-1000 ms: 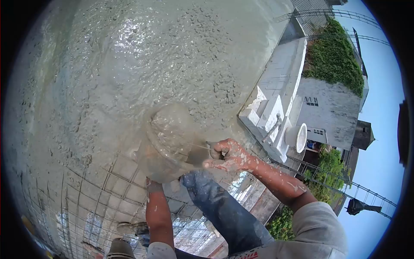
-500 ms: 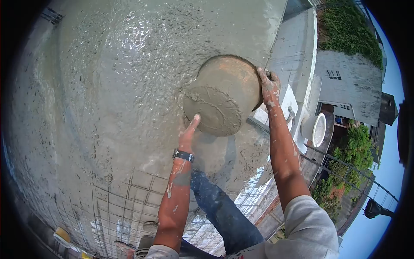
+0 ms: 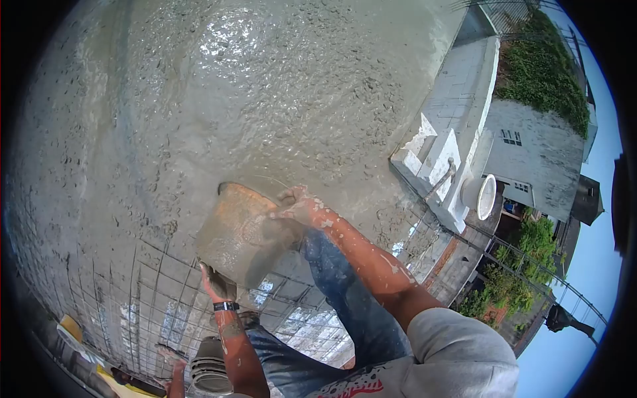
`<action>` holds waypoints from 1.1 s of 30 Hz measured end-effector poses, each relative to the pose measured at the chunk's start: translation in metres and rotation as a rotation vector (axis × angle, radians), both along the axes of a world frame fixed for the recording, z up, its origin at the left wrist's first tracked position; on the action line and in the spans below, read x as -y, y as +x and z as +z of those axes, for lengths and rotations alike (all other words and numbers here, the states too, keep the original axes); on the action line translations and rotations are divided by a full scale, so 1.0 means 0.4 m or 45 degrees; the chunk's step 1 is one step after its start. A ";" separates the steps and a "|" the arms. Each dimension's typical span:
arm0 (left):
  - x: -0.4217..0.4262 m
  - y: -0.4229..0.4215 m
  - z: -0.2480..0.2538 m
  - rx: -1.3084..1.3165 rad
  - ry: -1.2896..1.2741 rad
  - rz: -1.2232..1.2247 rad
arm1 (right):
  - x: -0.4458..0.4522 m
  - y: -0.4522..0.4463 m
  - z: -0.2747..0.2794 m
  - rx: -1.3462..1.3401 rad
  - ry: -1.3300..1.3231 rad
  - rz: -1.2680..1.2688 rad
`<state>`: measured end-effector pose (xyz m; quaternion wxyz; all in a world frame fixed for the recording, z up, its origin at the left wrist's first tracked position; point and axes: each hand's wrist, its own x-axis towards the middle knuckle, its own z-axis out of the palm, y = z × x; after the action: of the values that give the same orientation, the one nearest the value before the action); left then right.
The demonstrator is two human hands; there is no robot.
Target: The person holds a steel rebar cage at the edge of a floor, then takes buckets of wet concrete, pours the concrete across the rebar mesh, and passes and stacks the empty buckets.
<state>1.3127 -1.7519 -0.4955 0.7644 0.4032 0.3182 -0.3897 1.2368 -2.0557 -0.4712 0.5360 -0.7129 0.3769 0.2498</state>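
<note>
A cement-coated bucket (image 3: pixel 232 229) is tilted in front of my legs, with orange showing through near its rim. My right hand (image 3: pixel 298 207) grips it at the rim side, fingers bent over the wall. At the base end, my left hand (image 3: pixel 217 285) presses up against the bucket from below, its fingers partly hidden. Wet grey concrete (image 3: pixel 279 119) spreads beyond the bucket. The inside of the bucket faces away from me and cannot be seen.
Steel rebar mesh (image 3: pixel 156 278) lies below and left. A stack of buckets (image 3: pixel 211 365) stands beside another person's hand (image 3: pixel 172 356). At the right are a concrete ledge (image 3: pixel 458 113), a white bucket (image 3: pixel 488 197) and a rail (image 3: pixel 511 259) along the edge.
Both hands have brought the bucket back toward my legs and to the left, away from the wet concrete. Its base has turned out of sight. Another person's hand now shows at lower left.
</note>
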 end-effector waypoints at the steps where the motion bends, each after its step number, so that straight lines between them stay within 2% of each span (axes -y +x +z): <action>1: -0.102 -0.006 -0.005 -0.012 -0.013 0.069 | -0.079 0.057 0.008 0.013 0.025 0.209; 4: -0.391 -0.058 -0.044 -0.085 -0.104 0.320 | -0.346 0.199 0.080 0.027 0.006 0.483; 7: -0.648 -0.103 0.028 -0.182 -0.185 0.626 | -0.700 0.296 0.178 0.039 0.100 0.711; 8: -0.755 -0.163 -0.014 -0.024 -0.263 0.797 | -0.826 0.305 0.206 0.064 0.000 0.818; 9: -0.804 -0.149 0.076 -0.059 0.006 0.896 | -0.950 0.300 0.228 0.104 -0.092 0.929; 10: -0.910 -0.226 0.038 0.000 -0.024 1.009 | -1.069 0.283 0.228 0.241 -0.183 0.924; 12: -1.086 -0.357 0.066 -0.291 0.318 1.031 | -1.298 0.334 0.348 0.218 0.215 1.055; 15: -1.302 -0.607 0.069 -0.276 0.468 1.077 | -1.584 0.276 0.338 0.920 0.225 1.447; 17: -1.414 -0.758 0.055 -0.389 0.795 1.097 | -1.789 0.251 0.392 1.253 0.437 1.701; 18: -1.469 -0.781 0.121 -0.466 0.717 1.233 | -1.881 0.228 0.428 1.411 0.529 1.806; 20: -1.566 -0.887 0.111 -0.584 0.661 1.416 | -2.044 0.155 0.463 1.516 0.502 1.987; 22: -1.636 -0.944 0.100 -0.652 0.601 1.624 | -2.196 0.093 0.508 1.502 0.607 2.339; 23: -1.660 -0.969 0.087 -0.640 0.576 1.726 | -2.254 0.049 0.489 1.533 0.618 2.468; 24: -1.679 -1.009 0.043 -0.486 0.570 1.766 | -2.300 0.000 0.447 1.562 0.622 2.594; 27: -1.759 -0.970 0.075 -0.234 0.378 2.112 | -2.413 -0.134 0.272 1.549 0.529 2.771; 28: -1.777 -0.955 0.110 -0.375 0.334 2.186 | -2.417 -0.177 0.188 1.573 0.420 2.824; 29: -1.790 -0.946 0.130 -0.380 0.326 2.239 | -2.417 -0.220 0.098 1.599 0.308 2.870; 31: -1.816 -0.931 0.151 -0.373 0.318 2.340 | -2.426 -0.263 0.028 1.594 0.155 2.968; 33: -1.823 -0.950 0.135 -0.426 0.502 2.086 | -2.397 -0.313 0.023 1.508 0.101 3.099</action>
<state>0.9326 -1.0229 -0.4415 0.6637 0.1089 0.6794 0.2934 1.1118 -1.0970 -0.4620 0.0775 -0.5757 -0.7806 0.2306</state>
